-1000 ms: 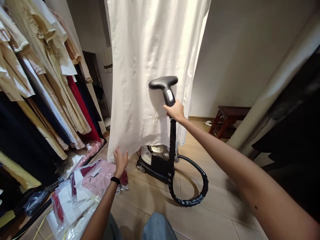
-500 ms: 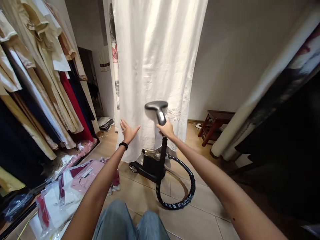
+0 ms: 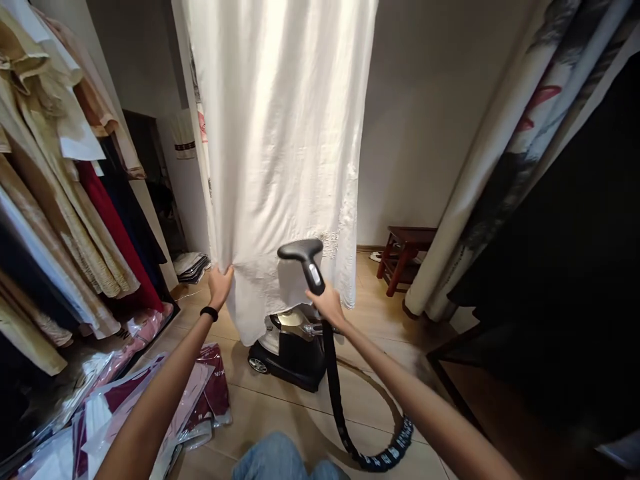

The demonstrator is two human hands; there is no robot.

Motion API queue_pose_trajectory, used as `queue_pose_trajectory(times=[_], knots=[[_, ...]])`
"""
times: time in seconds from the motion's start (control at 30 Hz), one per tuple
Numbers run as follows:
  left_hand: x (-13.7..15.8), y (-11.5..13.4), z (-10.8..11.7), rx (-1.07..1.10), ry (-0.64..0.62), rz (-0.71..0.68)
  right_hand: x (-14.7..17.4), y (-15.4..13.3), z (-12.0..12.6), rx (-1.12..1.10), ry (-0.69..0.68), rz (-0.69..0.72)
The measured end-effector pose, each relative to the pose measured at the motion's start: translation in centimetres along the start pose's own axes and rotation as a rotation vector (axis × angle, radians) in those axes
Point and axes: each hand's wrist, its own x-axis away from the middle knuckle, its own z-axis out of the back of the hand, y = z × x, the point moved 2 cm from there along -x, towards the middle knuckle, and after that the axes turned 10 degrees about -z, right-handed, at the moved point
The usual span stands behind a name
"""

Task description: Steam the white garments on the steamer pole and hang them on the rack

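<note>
A long white cloth (image 3: 280,133) hangs in front of me, wrinkled toward its hem. My left hand (image 3: 220,287), with a black band at the wrist, pinches the left edge of this cloth and pulls it sideways. In my right hand (image 3: 327,305) is the handle of a garment steamer head (image 3: 303,252), dark grey and T-shaped, held against or just before the lower cloth. From the handle a black hose (image 3: 336,393) runs down and curls on the floor. Partly behind the hem stands the steamer's black wheeled base (image 3: 295,360).
Dresses and shirts (image 3: 60,167) hang along the left. Below them lie plastic-wrapped garments (image 3: 210,387) on the floor. At the back right is a reddish wooden stool (image 3: 405,257), beside a patterned curtain (image 3: 495,200) and a large black cloth (image 3: 560,253).
My left hand has gone from spread fingers to gripping the cloth's left edge. The steamer head has come lower, and the view has turned slightly right.
</note>
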Motion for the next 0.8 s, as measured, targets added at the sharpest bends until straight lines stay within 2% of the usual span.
queue_pose_trajectory(times=[0.13,0.2,0.27,0.33,0.4,0.5,0.6,0.8], knots=[[-1.8,-1.9,2.9,-0.047,0.083,0.035,-3.6,-5.6,5.7,-0.097,0.121,0.112],[-2.6,-2.5,4.2,-0.067,0.104,0.044,-5.3,-8.2,7.3,-0.135,0.185,0.167],[-3.3,-3.1,5.3,-0.067,0.095,0.032,-6.6,-9.8,7.5,-0.178,0.217,0.22],[-3.8,-3.7,6.3,-0.052,0.071,0.01,-7.3,-10.2,6.3,-0.207,0.198,0.247],[-4.3,-4.4,7.0,-0.046,0.051,-0.005,-7.5,-9.3,4.2,-0.216,0.141,0.238],[-5.1,-5.6,7.8,-0.048,0.016,-0.011,-7.2,-6.5,0.5,-0.214,0.081,0.199],[-5.9,-6.5,8.3,-0.033,-0.018,-0.014,-6.6,-3.3,-2.6,-0.206,0.079,0.153],[-6.8,-6.6,8.6,0.0,-0.036,-0.005,-4.6,2.3,-7.9,-0.158,0.062,0.018]])
